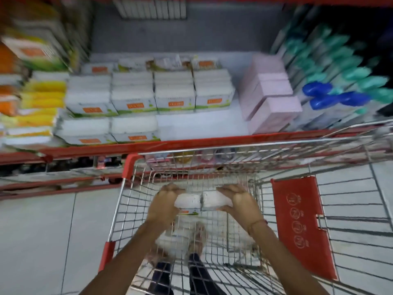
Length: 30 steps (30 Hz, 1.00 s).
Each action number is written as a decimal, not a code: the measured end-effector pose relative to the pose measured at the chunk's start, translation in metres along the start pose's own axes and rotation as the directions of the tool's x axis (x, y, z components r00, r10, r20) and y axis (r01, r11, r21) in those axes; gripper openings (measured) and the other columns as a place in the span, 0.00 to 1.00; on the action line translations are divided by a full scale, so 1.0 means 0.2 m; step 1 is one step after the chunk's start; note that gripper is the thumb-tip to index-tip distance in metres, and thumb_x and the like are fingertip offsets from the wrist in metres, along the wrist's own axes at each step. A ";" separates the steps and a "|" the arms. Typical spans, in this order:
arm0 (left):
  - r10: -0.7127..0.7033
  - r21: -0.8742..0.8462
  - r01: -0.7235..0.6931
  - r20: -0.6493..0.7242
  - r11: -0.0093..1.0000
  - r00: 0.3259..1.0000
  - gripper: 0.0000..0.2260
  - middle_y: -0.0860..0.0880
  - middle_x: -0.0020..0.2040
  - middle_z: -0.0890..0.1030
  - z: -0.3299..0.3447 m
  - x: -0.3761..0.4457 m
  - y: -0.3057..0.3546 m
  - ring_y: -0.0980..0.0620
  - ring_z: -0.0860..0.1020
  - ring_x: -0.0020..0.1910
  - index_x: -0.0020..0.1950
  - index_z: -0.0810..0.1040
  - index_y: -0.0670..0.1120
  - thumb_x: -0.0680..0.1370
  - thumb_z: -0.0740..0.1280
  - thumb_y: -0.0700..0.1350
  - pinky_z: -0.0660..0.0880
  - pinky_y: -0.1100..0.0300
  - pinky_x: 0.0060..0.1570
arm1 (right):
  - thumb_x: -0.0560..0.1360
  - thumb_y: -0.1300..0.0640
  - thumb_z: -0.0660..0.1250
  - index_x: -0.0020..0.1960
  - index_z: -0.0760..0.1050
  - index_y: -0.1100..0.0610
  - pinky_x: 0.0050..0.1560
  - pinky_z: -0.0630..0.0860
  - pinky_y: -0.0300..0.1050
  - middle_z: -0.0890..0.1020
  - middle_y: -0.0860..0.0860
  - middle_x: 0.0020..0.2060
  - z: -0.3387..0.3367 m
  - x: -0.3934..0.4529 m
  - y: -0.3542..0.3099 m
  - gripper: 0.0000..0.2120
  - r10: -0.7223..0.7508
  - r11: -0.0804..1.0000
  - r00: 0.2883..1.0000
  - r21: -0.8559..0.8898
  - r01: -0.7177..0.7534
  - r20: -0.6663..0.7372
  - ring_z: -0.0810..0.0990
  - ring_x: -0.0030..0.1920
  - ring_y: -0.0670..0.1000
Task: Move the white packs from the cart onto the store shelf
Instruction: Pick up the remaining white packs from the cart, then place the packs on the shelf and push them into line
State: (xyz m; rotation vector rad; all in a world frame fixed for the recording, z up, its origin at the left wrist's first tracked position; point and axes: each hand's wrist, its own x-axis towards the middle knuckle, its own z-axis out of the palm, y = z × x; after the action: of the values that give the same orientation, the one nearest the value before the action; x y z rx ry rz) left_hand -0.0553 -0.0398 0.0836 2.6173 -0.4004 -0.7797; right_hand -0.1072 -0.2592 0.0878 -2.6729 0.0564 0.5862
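Two white packs (202, 200) sit side by side between my hands, inside the wire cart (125, 201). My left hand (164, 204) grips their left end and my right hand (240, 202) grips their right end. Another white pack (173, 241) lies lower in the cart basket, blurred. On the store shelf (200, 124) ahead, several matching white packs with orange labels (133, 96) are stacked in rows. A bare white patch of shelf lies to the right of the front row. The whole picture is motion-blurred.
Pink boxes (270, 103) stand right of the white packs, with green- and blue-capped bottles (338, 77) beyond them. Yellow and orange packs (40, 99) fill the shelf's left side. The shelf has a red front lip (106, 149). A red cart flap (302, 226) sits at right. Grey floor tiles lie at left.
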 end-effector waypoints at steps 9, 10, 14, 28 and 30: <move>0.101 -0.019 -0.117 -0.380 0.993 0.919 0.27 0.50 0.64 0.75 -0.59 0.04 0.15 0.51 0.72 0.64 0.68 0.73 0.50 0.70 0.73 0.37 0.68 0.61 0.66 | 0.66 0.60 0.76 0.63 0.76 0.54 0.62 0.74 0.44 0.80 0.51 0.60 -0.62 0.12 -0.27 0.26 -0.116 0.993 0.915 -0.029 0.113 -0.386 0.76 0.62 0.53; 0.108 -0.018 -0.127 -0.408 0.992 0.907 0.27 0.50 0.64 0.75 -0.64 0.05 0.17 0.50 0.72 0.64 0.68 0.72 0.49 0.71 0.73 0.36 0.67 0.61 0.66 | 0.65 0.60 0.77 0.62 0.77 0.54 0.62 0.74 0.45 0.81 0.52 0.59 -0.67 0.14 -0.28 0.26 -0.120 0.993 0.906 -0.031 0.118 -0.406 0.77 0.61 0.54; 0.121 -0.022 -0.148 -0.472 0.989 0.873 0.27 0.48 0.66 0.74 -0.80 0.15 0.24 0.49 0.70 0.67 0.69 0.72 0.47 0.71 0.73 0.39 0.66 0.58 0.69 | 0.66 0.60 0.76 0.64 0.74 0.54 0.66 0.71 0.46 0.79 0.53 0.61 -0.83 0.25 -0.30 0.28 -0.137 0.990 0.894 -0.039 0.133 -0.427 0.74 0.63 0.54; 0.123 0.029 -0.121 -0.357 0.992 0.926 0.29 0.46 0.69 0.72 -0.77 0.38 0.30 0.47 0.72 0.66 0.70 0.70 0.46 0.71 0.73 0.37 0.69 0.57 0.68 | 0.69 0.61 0.74 0.68 0.71 0.54 0.70 0.69 0.46 0.75 0.51 0.66 -0.89 0.45 -0.22 0.29 -0.072 0.995 0.960 -0.092 0.049 -0.272 0.72 0.66 0.52; 0.140 0.027 -0.139 -0.352 0.990 0.926 0.28 0.47 0.70 0.71 -0.76 0.39 0.28 0.48 0.71 0.68 0.70 0.70 0.46 0.71 0.73 0.37 0.68 0.58 0.68 | 0.69 0.62 0.74 0.67 0.71 0.54 0.69 0.69 0.47 0.75 0.52 0.66 -0.88 0.45 -0.23 0.28 -0.057 0.995 0.966 -0.089 0.035 -0.251 0.73 0.65 0.53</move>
State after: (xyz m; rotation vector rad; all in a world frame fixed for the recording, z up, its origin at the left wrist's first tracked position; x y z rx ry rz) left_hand 0.0855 -0.0762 0.1900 2.6220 -0.4739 -0.2518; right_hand 0.0505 -0.2819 0.2144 -2.8080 0.0416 0.2344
